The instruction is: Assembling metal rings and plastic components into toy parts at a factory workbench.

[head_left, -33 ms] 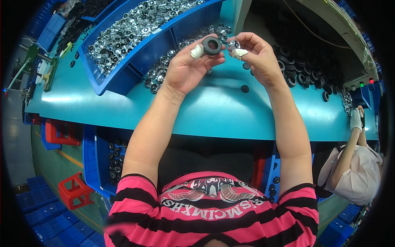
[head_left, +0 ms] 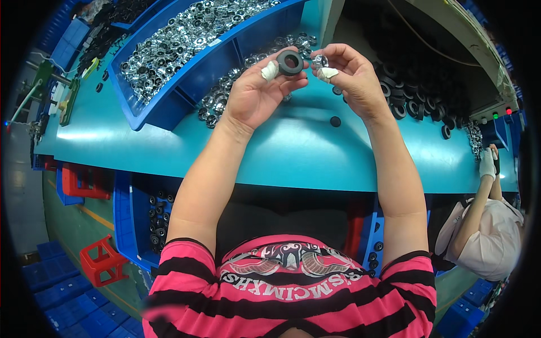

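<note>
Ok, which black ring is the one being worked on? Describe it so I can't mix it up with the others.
Start at the teal worktable and follow the person's left forearm up to the left hand. The black ring is pinched at its fingertips, next to a white-taped finger. Unlike the black rings piled at the table's far right, it is raised off the surface, its hole facing the camera.

A black rubber ring (head_left: 290,62) with a round centre hole was pinched upright between the fingertips of the left hand (head_left: 260,93), its open face turned toward the viewer. Just beside it, to its right, a small shiny metal bearing (head_left: 320,60) was held in the fingertips of the right hand (head_left: 352,79), nearly touching the ring's edge. Both sat raised above the tabletop (head_left: 282,152).
</note>
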`<state>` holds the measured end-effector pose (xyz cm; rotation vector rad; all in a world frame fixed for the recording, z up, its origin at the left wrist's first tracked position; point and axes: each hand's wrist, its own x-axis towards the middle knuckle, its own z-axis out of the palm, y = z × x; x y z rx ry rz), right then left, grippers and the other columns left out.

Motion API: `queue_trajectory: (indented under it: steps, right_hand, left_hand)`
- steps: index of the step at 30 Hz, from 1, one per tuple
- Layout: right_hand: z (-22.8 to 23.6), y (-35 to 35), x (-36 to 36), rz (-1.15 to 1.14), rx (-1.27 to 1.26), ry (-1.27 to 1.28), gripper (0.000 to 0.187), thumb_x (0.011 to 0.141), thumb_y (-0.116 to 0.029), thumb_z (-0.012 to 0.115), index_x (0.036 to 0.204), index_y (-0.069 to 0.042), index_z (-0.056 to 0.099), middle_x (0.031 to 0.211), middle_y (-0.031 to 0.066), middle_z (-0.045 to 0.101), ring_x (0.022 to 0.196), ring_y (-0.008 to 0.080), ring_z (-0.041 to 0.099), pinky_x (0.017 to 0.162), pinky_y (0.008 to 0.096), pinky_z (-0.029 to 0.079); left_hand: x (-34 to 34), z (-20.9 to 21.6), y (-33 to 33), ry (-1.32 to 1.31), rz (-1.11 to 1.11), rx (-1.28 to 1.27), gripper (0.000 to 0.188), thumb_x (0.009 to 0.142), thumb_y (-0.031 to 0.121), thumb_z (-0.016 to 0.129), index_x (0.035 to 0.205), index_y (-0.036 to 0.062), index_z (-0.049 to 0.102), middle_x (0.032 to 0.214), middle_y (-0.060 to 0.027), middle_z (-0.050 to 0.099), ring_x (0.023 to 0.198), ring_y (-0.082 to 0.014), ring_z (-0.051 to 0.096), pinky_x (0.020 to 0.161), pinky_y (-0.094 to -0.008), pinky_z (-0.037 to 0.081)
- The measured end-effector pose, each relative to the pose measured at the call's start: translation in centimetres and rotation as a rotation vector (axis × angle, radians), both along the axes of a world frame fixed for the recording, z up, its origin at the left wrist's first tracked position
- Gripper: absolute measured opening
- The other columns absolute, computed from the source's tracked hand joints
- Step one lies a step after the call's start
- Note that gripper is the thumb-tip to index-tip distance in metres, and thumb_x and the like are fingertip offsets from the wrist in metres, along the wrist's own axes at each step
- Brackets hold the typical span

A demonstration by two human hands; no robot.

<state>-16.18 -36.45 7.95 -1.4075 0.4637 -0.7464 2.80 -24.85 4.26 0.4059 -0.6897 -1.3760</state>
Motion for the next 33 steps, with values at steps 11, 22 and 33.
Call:
queue_trajectory:
  steps: [11,22,33]
  right_hand:
    - [0.1,1.3,0.6,-0.047,-0.459,0.053,0.03,0.077,-0.017,0.083,0.106,-0.012,0.077,0.109,0.0014,0.069,0.105,0.0162,0.065,0.092,0.0328,0.053]
    - [-0.8,2.0,1.4,-0.296,-0.892,0.144,0.028,0.07,-0.01,0.082,0.098,-0.015,0.078,0.094,0.0004,0.069,0.09,0.0178,0.063,0.079,0.032,0.052]
    - [-1.4,1.5,1.4,-0.011,-0.325,0.164,0.042,0.08,-0.014,0.076,0.121,-0.006,0.07,0.115,0.0072,0.068,0.103,0.0176,0.066,0.091,0.0322,0.053]
  left_hand:
    - [-0.6,0.7,0.3,-0.114,0.007,0.045,0.047,0.097,0.008,0.052,0.142,-0.0049,0.05,0.128,-0.0146,0.062,0.117,-0.0248,0.061,0.106,-0.0439,0.048]
    - [-1.8,0.7,0.1,-0.421,0.184,0.114,0.042,0.101,0.016,0.058,0.138,-0.0032,0.053,0.12,-0.0106,0.065,0.109,-0.0181,0.063,0.099,-0.0373,0.052]
    - [-1.2,-0.3,0.0,-0.444,0.314,0.176,0.026,0.102,0.013,0.056,0.126,0.0037,0.059,0.107,-0.0087,0.068,0.084,-0.0148,0.066,0.066,-0.0287,0.057]
